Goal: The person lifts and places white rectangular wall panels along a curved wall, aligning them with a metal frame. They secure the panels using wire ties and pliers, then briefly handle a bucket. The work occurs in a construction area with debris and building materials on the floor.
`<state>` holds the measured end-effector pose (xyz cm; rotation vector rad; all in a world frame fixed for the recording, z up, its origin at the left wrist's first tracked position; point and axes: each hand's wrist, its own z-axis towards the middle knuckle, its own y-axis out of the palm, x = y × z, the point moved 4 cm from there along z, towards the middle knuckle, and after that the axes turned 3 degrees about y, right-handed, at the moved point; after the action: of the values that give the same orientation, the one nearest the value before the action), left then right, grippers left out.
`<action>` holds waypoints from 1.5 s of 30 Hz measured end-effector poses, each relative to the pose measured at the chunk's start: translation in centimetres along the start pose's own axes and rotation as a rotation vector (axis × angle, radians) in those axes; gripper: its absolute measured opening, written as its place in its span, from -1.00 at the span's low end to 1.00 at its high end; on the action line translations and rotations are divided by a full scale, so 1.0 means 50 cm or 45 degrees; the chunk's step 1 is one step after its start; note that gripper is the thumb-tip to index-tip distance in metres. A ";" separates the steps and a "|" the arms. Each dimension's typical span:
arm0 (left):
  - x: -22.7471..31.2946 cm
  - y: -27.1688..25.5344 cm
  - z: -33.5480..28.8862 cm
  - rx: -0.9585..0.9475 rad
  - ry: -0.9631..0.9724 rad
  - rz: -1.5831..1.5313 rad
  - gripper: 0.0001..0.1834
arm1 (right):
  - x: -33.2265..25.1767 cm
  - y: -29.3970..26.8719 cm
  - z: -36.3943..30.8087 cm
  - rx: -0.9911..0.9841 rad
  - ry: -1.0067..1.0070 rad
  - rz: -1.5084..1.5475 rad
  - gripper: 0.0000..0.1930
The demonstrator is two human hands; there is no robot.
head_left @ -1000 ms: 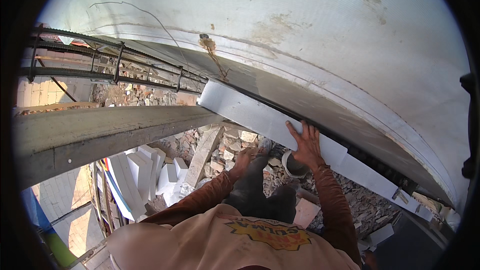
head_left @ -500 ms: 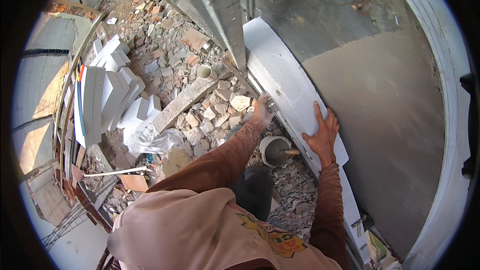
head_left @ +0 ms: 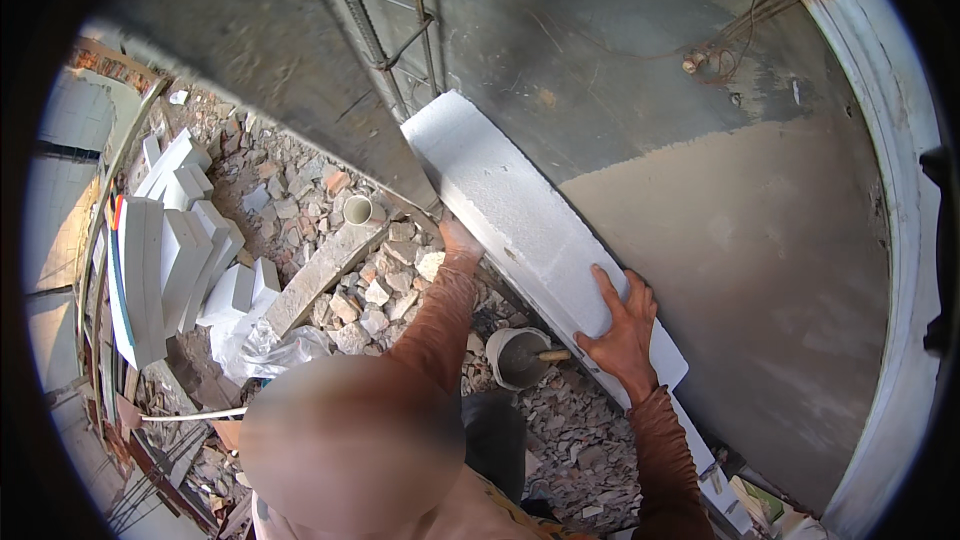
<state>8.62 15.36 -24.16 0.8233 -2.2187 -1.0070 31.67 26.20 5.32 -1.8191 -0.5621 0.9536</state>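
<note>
A long white lightweight block (head_left: pixel 525 205) lies along the top of a low row of similar white blocks (head_left: pixel 705 460), against a grey plastered wall. My right hand (head_left: pixel 625 340) rests on the block's upper face near its closer end, with fingers spread towards the wall and the thumb near the outer edge. Lower down, on the rubble side, my left hand (head_left: pixel 460 238) touches the block's side towards its far end. Its fingers are hidden by the block and a grey edge beside it. Below the row sits a bucket (head_left: pixel 497 340) with grey contents and a wooden-handled tool (head_left: pixel 553 355) in it.
Broken rubble (head_left: pixel 375 290) covers the ground. White blocks (head_left: pixel 180 255) are piled at left beside clear plastic (head_left: pixel 290 350). A concrete bar (head_left: pixel 325 275) and a pipe end (head_left: pixel 358 210) lie nearby. Steel rebar (head_left: pixel 355 10) rises beyond the block, beside a big grey slab-like surface (head_left: pixel 260 70).
The view has shifted, bringing more rebar and grey surface into sight. My left hand has moved towards the block's far end, and its fingers are now hidden. My right hand stays on the block.
</note>
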 end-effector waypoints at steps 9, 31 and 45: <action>-0.013 -0.066 0.088 -0.126 0.051 -0.121 -0.41 | 0.014 0.000 0.005 -0.029 -0.024 0.046 -0.03; -0.019 -0.112 0.113 -0.145 0.070 0.053 -0.38 | 0.017 0.007 0.012 -0.034 -0.098 -0.016 -0.06; -0.067 -0.010 -0.118 0.493 0.184 0.600 -0.45 | 0.031 0.034 0.018 -0.063 -0.105 -0.013 -0.03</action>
<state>15.07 14.83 -22.06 0.4670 -2.3528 -0.2919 31.80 27.11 3.03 -1.8252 -0.6511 1.0195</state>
